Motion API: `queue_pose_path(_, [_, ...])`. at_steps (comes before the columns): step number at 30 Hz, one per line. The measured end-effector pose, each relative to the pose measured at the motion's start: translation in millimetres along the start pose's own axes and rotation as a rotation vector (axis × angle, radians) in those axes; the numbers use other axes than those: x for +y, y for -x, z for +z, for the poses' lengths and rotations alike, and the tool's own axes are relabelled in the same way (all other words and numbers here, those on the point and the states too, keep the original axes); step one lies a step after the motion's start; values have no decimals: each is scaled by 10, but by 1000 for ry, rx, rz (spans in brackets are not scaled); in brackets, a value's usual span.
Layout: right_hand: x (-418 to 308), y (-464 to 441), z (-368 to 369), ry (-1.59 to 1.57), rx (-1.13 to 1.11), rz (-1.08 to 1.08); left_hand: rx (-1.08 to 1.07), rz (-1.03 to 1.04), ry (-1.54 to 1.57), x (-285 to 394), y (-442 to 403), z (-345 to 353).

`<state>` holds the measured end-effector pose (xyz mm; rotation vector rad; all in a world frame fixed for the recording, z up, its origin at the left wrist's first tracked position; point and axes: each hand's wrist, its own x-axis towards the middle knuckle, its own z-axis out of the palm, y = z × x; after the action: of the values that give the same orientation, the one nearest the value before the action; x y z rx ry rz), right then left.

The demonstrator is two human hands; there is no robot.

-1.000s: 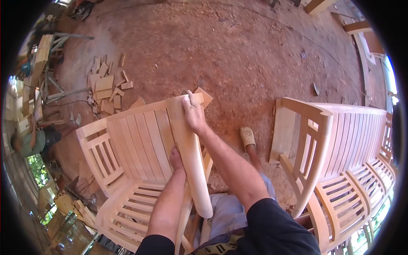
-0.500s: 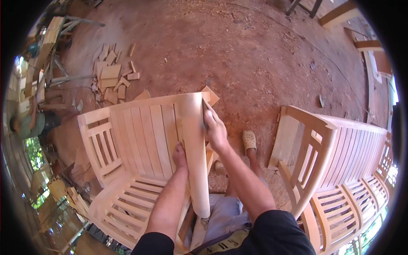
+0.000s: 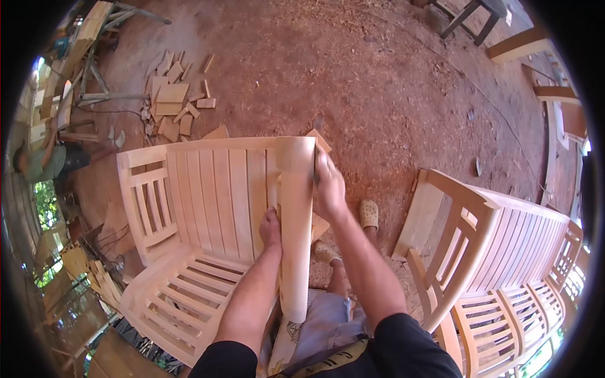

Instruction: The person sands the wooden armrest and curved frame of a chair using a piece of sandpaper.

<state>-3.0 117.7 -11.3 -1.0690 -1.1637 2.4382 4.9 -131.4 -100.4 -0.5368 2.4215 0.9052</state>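
A pale wooden bench [image 3: 217, 189] with a slatted back and slatted seat stands in front of me. Its broad, rounded armrest [image 3: 294, 227] runs lengthwise toward my body. On the inner side, my left hand [image 3: 271, 228] is closed against the armrest, its fingers partly hidden. My right hand [image 3: 329, 186] presses flat-fingered along the outer side near the far end. A thin dark edge, like sandpaper, shows between those fingers and the wood; most of it is covered by the hand.
A second slatted bench [image 3: 504, 246] stands at my right. Wood offcuts [image 3: 173, 101] lie on the reddish dirt floor [image 3: 353, 75] at far left. A person [image 3: 50, 160] is at the left edge beside a workbench frame [image 3: 113, 96]. A dark stool [image 3: 472, 17] stands at far right.
My right hand has shifted slightly along the armrest's outer side, its fingers turned flatter against the wood. My left hand stays on the inner side. The view has tilted a little.
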Motion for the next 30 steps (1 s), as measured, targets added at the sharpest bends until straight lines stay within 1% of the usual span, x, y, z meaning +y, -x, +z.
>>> queue_pose_path(1, [-191, -166, 34, -9, -22, 116, 7, -4, -1, -8, 3, 12])
queue_pose_path(4, [-121, -362, 68, 12, -44, 130, 1, 22, -41, 48, 25, -8])
queue_pose_path(5, [-54, -189, 12, 62, -8, -3, -16, 2, -35, 50, 59, -32])
queue_pose_path(8, [-97, 394, -12, 128, 25, -30, -45, -38, -24, 66, 80, -62])
queue_pose_path(10, [-19, 212, -20, 59, -4, 2, -34, -32, -18, 108, 54, -40])
queue_pose_path(12, [-102, -259, 36, -21, -31, 28, -24, -27, -1, 162, 98, -53])
queue_pose_path(13, [-167, -402, 83, 109, -22, 62, -19, -25, 9, 172, 107, -38])
queue_pose_path(16, [-152, -203, 65, 189, -9, -93, -32, -29, 44, 139, 76, -46])
queue_pose_path(18, [30, 150, -54, 176, -50, -43, -54, -50, 36, 149, 53, -48])
queue_pose_path(19, [0, 289, -45, 201, -62, -42, -65, -65, 31, 158, 77, -65])
queue_pose_path(20, [-47, 330, -26, 224, -79, -49, -35, -38, 30, 191, 89, -39])
queue_pose_path(22, [-218, 28, 130, 139, 5, -12, 27, 14, 19, 225, 164, -30])
queue_pose_path(23, [-273, -221, 91, 31, -52, 88, 11, -3, 3, 212, 179, -48])
queue_pose_path(24, [-97, -507, 48, 75, -93, 97, -4, -19, -10, 217, 171, -53])
queue_pose_path(26, [-31, -442, 8, 2, -96, 136, -15, -21, -13, 239, 135, -54])
queue_pose_path(28, [-90, 43, 20, 116, -50, -61, -12, -4, 2, 211, 118, -50])
queue_pose_path(29, [35, 203, -46, 257, -46, -67, -22, -13, 12, 136, 91, -58])
queue_pose_path(30, [-11, 376, -12, 279, -34, -89, -34, -23, 22, 87, 71, -53])
